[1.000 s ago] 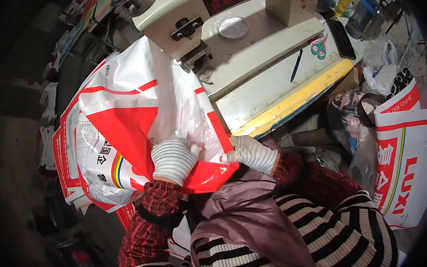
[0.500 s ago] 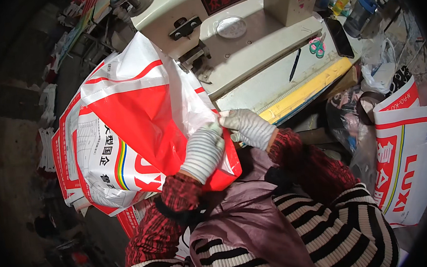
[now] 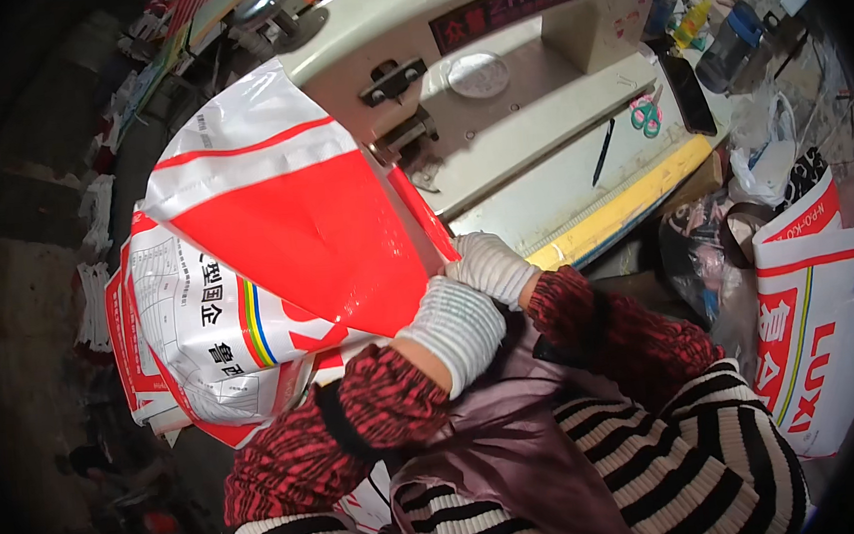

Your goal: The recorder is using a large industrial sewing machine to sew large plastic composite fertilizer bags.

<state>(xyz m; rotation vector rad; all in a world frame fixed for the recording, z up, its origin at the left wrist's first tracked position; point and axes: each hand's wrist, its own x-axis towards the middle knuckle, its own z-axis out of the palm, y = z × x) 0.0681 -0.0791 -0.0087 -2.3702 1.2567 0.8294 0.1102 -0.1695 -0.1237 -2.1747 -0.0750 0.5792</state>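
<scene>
A large red and white woven plastic sack [image 3: 294, 237] lies folded in front of me, its upper edge running up beside the sewing machine's needle area. My left hand [image 3: 457, 330], in a white striped glove, is closed at the sack's near right corner. Just beyond it my right hand [image 3: 490, 266], gloved the same way, pinches the sack's red edge strip. The fingertips of both hands are partly hidden. The cream sewing machine [image 3: 361, 66] stands right behind the sack, its presser foot [image 3: 407, 138] close to the sack's edge.
On the machine table lie a black pen [image 3: 604, 153], small green-handled scissors [image 3: 646, 116] and a dark phone [image 3: 686, 94]. A yellow strip [image 3: 632, 196] lines the table's front edge. Another printed sack [image 3: 818, 327] hangs at the right. A bottle [image 3: 730, 37] stands at the back right.
The sack's open, crumpled side has been folded flat, with the red panel now smooth. My left hand has moved right and nearer to me, and my right hand slightly nearer.
</scene>
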